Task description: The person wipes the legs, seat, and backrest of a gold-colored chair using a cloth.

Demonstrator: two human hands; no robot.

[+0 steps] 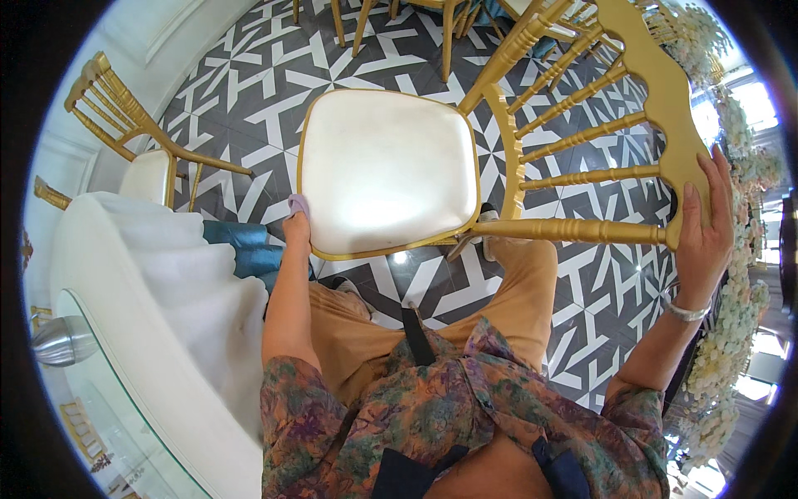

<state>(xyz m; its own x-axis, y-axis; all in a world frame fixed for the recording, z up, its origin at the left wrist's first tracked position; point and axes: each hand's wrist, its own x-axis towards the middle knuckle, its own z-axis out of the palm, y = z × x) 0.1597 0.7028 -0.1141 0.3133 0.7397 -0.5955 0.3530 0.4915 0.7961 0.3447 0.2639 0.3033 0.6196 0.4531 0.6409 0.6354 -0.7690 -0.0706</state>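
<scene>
A gold chiavari-style chair (589, 231) with a white padded seat (389, 174) stands in front of me. Its spindled backrest reaches out to my right. My left hand (297, 229) is at the seat's front corner, holding a lilac cloth (298, 203) against the gold rim. On the far side, my right hand (707, 231) grips the end of the scalloped top rail (676, 118), thumb on its face. Some fingers of the left hand are hidden. Part of the chair's legs is out of sight beneath the seat.
Left of me is a round table with a white tablecloth (181, 293), a glass top (124, 411) and a metal vessel (65, 341). Another gold chair (146, 168) stands beyond it by the white wall. More chair legs (447, 43) are ahead; pale flowers (717, 355) line the right.
</scene>
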